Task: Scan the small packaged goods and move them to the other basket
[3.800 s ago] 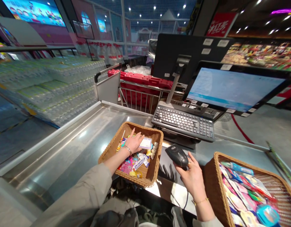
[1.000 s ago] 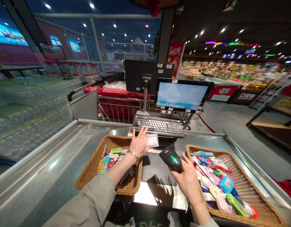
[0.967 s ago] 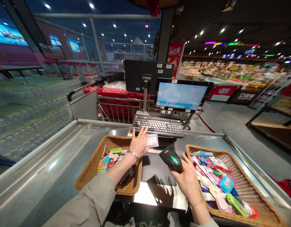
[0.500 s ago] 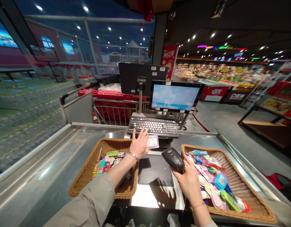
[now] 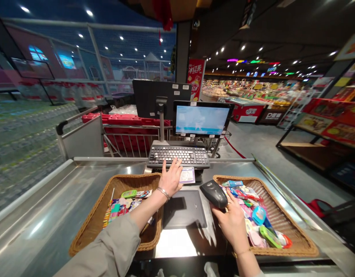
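My left hand (image 5: 171,177) reaches over the front edge of the black keyboard (image 5: 178,156), fingers stretched towards its keys. Between thumb and palm it carries a flat purple-edged packet (image 5: 187,175), printed side up with a barcode; the thumb's grip is mostly hidden. In my right hand (image 5: 231,217) is a black barcode scanner (image 5: 214,193), its head tilted towards the packet. The left wicker basket (image 5: 87,223) holds several small colourful packs under my left forearm. Beside my right hand, the right wicker basket (image 5: 298,234) holds several packs and small plastic boxes.
A dark grey pad (image 5: 185,209) lies between the baskets on the metal counter (image 5: 44,215). Behind the keyboard stand a lit monitor (image 5: 201,119) and a second screen (image 5: 161,94) seen from behind. A metal cart (image 5: 128,138) is beyond the counter.
The view has turned slightly to the right. My left hand and the packet have shifted a little right along the keyboard's front; the scanner in my right hand has come slightly rightward too.
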Motion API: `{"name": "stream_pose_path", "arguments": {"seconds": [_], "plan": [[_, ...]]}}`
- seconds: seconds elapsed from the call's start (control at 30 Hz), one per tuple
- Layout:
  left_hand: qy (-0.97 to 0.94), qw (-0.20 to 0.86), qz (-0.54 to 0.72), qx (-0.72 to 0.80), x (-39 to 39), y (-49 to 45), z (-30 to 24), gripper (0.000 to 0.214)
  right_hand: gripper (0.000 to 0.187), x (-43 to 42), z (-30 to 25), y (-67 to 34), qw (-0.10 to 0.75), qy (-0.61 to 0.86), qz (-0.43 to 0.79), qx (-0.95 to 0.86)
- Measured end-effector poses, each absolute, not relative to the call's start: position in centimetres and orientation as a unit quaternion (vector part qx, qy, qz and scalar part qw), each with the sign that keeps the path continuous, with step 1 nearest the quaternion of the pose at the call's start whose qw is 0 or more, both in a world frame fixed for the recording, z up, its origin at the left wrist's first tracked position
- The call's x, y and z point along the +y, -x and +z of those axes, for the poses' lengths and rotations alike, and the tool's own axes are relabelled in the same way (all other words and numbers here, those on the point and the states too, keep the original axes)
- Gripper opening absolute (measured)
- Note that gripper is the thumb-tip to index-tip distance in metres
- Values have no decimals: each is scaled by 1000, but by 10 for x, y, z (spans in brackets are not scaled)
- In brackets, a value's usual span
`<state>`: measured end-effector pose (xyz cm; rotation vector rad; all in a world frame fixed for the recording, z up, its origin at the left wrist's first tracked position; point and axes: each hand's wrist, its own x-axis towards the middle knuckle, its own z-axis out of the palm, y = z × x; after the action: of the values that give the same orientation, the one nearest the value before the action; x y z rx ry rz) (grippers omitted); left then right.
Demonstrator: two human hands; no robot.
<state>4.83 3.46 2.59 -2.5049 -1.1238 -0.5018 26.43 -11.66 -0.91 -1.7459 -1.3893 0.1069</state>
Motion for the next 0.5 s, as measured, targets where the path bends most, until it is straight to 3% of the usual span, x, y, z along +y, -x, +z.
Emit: {"name": "stream_pose_path", "arguments": {"seconds": [0.5], "plan": [[910, 157, -199, -327, 35, -94, 31, 69, 38, -137, -6, -293, 458, 732, 25, -503]]}}
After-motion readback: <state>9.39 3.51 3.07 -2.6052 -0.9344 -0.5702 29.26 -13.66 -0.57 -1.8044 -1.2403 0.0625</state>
